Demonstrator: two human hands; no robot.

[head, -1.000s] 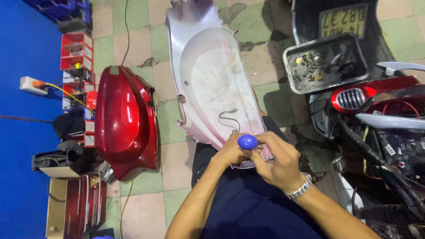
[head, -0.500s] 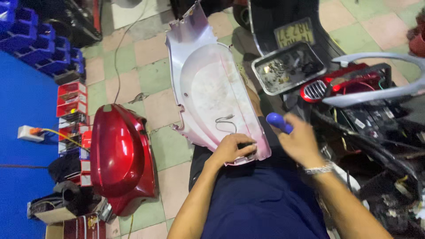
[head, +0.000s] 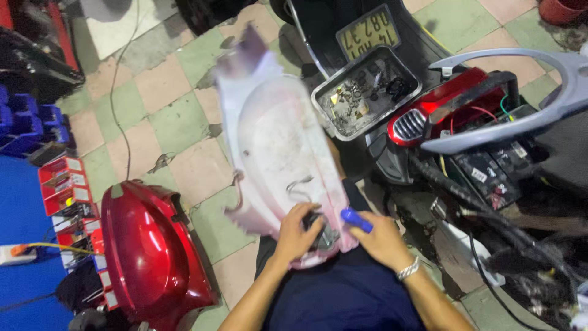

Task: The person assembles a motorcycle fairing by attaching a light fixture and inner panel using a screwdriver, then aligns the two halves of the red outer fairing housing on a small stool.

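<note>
A pale pink-white scooter body panel lies inner side up across my lap and out over the tiled floor. My left hand presses on its near end, fingers over a small dark fitting there. My right hand is closed around a tool with a blue handle, held at the panel's near right edge. A metal bracelet sits on my right wrist.
A red scooter side panel lies on the floor at left. A metal tray of screws and small parts rests on the rear of a stripped scooter at right. Red and blue parts bins stand at far left.
The view has swung right and forward. My right hand, with the blue-handled tool, has come back from beside the scooter to the panel's near edge. My left hand stays on the panel.
</note>
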